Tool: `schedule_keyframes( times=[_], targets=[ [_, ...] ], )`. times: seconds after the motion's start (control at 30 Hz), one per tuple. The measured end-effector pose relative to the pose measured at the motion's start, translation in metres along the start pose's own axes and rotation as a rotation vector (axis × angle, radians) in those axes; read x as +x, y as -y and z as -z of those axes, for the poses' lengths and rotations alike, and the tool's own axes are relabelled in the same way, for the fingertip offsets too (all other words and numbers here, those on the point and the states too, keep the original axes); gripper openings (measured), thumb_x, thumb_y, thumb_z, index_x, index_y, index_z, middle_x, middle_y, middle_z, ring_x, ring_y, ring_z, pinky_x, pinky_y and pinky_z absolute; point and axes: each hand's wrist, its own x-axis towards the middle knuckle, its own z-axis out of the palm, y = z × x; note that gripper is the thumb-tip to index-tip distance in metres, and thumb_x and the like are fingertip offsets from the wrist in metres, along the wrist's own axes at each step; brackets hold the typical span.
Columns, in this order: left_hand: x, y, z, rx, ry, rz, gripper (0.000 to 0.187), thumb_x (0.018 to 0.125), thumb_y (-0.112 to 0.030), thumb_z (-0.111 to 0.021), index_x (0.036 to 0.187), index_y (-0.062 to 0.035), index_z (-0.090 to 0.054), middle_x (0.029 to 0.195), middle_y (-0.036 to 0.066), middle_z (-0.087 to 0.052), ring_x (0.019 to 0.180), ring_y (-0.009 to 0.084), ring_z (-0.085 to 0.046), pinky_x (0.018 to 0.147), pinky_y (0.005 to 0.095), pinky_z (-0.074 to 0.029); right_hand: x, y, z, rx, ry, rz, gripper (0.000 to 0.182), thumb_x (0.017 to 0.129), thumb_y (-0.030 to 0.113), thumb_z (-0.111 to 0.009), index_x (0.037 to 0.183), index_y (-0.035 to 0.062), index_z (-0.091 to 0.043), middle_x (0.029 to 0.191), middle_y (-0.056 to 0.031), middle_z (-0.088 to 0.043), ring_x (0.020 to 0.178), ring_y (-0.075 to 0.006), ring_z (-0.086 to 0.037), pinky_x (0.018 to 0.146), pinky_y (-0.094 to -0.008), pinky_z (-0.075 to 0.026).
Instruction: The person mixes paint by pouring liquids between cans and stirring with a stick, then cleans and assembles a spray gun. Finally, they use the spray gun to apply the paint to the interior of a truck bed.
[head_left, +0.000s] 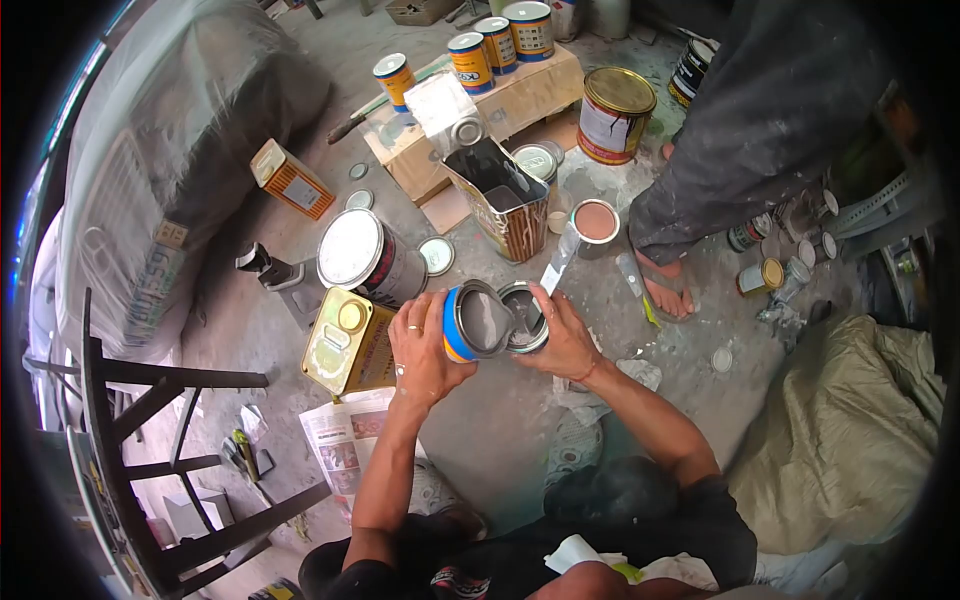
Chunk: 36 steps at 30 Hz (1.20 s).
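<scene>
My left hand (422, 345) is wrapped round a blue and orange can (476, 320) with grey paint inside, tilted to the right. Its rim meets a second, smaller can (525, 318), which my right hand (565, 340) holds. Grey material shows inside this second can too. A pale flat scraper (559, 262) rises beside my right fingers; whether they touch it I cannot tell. Just beyond stands an open can of pinkish-brown paint (596, 221). An open rectangular tin (500, 200), dark inside, is behind the two cans.
A white-lidded can (352, 248) and a gold rectangular tin (345, 345) stand left of my hands. Another person's bare foot (668, 298) is at the right. Black metal bars (145, 375) are at far left, a crumpled cover (850, 440) at lower right.
</scene>
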Motion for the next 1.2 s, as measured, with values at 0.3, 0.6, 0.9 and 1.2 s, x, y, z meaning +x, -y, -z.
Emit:
schedule_keyframes(
  times=[0.3,0.6,0.9,1.2],
  targets=[
    [0.010,-0.011,0.002,0.135,0.068,-0.037,0.107,0.043,-0.016,-0.088,0.142,-0.0096,-0.046,0.136,0.013,-0.049,0.128,0.0391,-0.044,0.107,0.0519,-0.035,0.000,-0.006,-0.003,0.034,0.026,0.018,0.108,0.060,0.023,-0.090,0.151,0.0078,-0.033,0.131,-0.0243,-0.048,0.117,-0.0433,-0.053,0.099,-0.0475,-0.045],
    [0.017,-0.018,0.002,0.165,0.111,-0.079,0.104,0.043,-0.014,-0.087,0.140,-0.0135,-0.049,0.134,0.012,-0.050,0.126,0.0395,-0.045,0.107,0.0522,-0.036,-0.006,-0.011,-0.005,0.084,0.054,-0.045,0.105,0.061,0.024,-0.089,0.150,0.0079,-0.035,0.137,-0.0268,-0.044,0.123,-0.0456,-0.050,0.105,-0.0492,-0.042],
    [0.016,-0.006,-0.014,-0.086,0.058,0.010,0.108,0.051,-0.019,-0.090,0.146,-0.0084,-0.039,0.136,0.015,-0.051,0.128,0.0387,-0.047,0.108,0.0500,-0.037,-0.015,-0.013,-0.002,0.106,-0.023,-0.089,0.109,0.061,0.025,-0.091,0.151,0.0071,-0.032,0.131,-0.0255,-0.050,0.118,-0.0439,-0.054,0.100,-0.0480,-0.046],
    [0.001,0.014,-0.060,-0.758,0.077,0.285,0.105,0.053,-0.027,-0.094,0.139,-0.0011,-0.041,0.127,0.015,-0.063,0.117,0.0282,-0.062,0.102,0.0402,-0.049,0.008,-0.002,0.048,0.022,-0.133,-0.044,0.116,0.058,0.022,-0.094,0.151,0.0006,-0.029,0.125,-0.0209,-0.055,0.114,-0.0362,-0.057,0.098,-0.0424,-0.047]
  ],
)
